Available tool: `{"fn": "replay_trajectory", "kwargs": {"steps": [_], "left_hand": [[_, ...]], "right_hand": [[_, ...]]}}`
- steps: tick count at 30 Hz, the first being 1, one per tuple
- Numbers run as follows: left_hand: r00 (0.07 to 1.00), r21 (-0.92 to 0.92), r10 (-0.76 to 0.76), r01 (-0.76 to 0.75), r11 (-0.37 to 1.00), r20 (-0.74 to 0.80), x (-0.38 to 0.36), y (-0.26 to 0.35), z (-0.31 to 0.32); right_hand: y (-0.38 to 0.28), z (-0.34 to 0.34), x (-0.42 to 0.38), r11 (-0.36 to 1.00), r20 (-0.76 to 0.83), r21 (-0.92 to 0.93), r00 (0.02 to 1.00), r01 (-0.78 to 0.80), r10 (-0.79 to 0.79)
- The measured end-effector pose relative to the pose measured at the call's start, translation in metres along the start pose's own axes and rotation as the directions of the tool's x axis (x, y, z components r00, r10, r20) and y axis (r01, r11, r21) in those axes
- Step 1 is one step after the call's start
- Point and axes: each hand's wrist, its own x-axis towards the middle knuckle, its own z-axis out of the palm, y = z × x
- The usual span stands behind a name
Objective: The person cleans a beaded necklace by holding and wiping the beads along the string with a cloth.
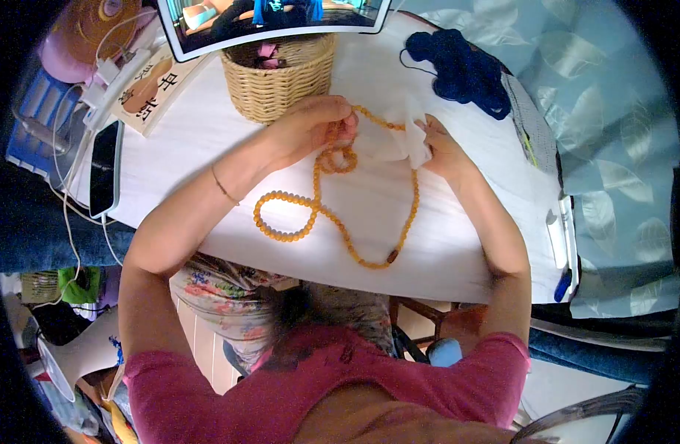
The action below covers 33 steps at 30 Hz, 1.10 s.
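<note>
A long string of amber-coloured beads (284, 237) lies in loops on the white tabletop, with one darker brown bead in its front curve. My left hand (314, 127) is closed around part of the string, above a small bunched coil of beads. To the right, my right hand (443, 150) pinches a thin white tissue (414, 140). The strand runs from my left hand up to this tissue and comes out below it. The beads inside the tissue are hidden.
Behind my left hand stands a wicker basket (277, 85), with a tablet (277, 41) above it. Navy yarn (462, 74) lies at the back right. At left are a phone (105, 174), a book (153, 92) and a power strip (107, 87) with white cables.
</note>
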Motion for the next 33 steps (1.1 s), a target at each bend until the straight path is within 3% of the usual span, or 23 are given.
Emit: {"fn": "replay_trajectory", "kwargs": {"steps": [3,4,7,8,9,11,14,16,17,19,22,26,29,33], "left_hand": [[1.0,0.024,0.011,-0.011,1.0,0.006,0.0,0.001,0.003],[1.0,0.024,0.009,-0.01,1.0,0.029,0.001,-0.001,-0.001],[0.997,0.049,-0.004,0.001,0.999,0.08,0.001,-0.001,-0.004],[0.996,0.062,-0.013,0.007,0.998,0.092,0.0,-0.001,-0.004],[0.996,0.064,0.008,-0.013,0.998,0.09,-0.001,-0.002,-0.005],[0.995,0.067,0.042,-0.048,0.997,0.09,0.0,-0.004,-0.005],[1.0,-0.027,0.02,-0.02,0.999,-0.001,0.001,-0.003,-0.003],[0.999,-0.066,-0.039,0.039,0.997,-0.006,-0.001,0.002,-0.003],[0.998,-0.084,-0.068,0.067,0.994,-0.009,-0.003,0.005,-0.002],[0.995,-0.098,-0.101,0.098,0.99,-0.019,-0.006,0.01,0.003],[0.992,-0.031,-0.113,0.111,0.993,-0.056,-0.004,0.007,0.001],[0.991,0.039,-0.1,0.104,0.994,-0.091,-0.002,0.004,0.002],[0.995,0.111,-0.067,0.075,0.991,-0.071,-0.003,0.004,-0.001],[0.993,0.124,0.025,-0.011,0.992,-0.113,-0.002,0.002,0.007]], "right_hand": [[-0.01,0.001,-0.005,0.898,0.096,0.422,0.991,-0.123,0.091],[-0.005,-0.005,-0.001,0.775,0.327,0.606,0.944,-0.18,-0.036],[-0.023,0.016,-0.004,0.697,0.011,0.698,0.976,-0.164,0.218],[-0.012,0.01,0.001,0.924,0.001,0.379,0.999,-0.051,0.055],[0.002,-0.001,0.006,0.994,0.052,0.01,0.993,0.106,-0.106],[0.015,-0.007,0.011,0.915,0.137,-0.319,0.967,0.247,-0.213],[0.005,-0.003,0.003,0.995,0.072,-0.082,0.996,0.049,-0.043],[-0.016,0.006,-0.004,0.926,0.09,0.306,0.975,-0.223,0.205],[-0.023,0.007,-0.005,0.939,0.148,0.244,0.966,-0.243,0.212],[-0.029,0.005,-0.006,0.956,0.263,0.116,0.937,-0.268,0.231],[-0.018,0.002,-0.007,0.956,0.354,0.218,0.929,-0.195,0.109],[-0.013,0.003,-0.001,0.882,0.14,0.469,0.99,-0.047,-0.022],[-0.009,-0.003,0.003,0.618,0.166,0.771,0.985,-0.155,0.039],[-0.007,-0.005,0.001,0.604,0.195,0.78,0.981,-0.161,0.01]]}}
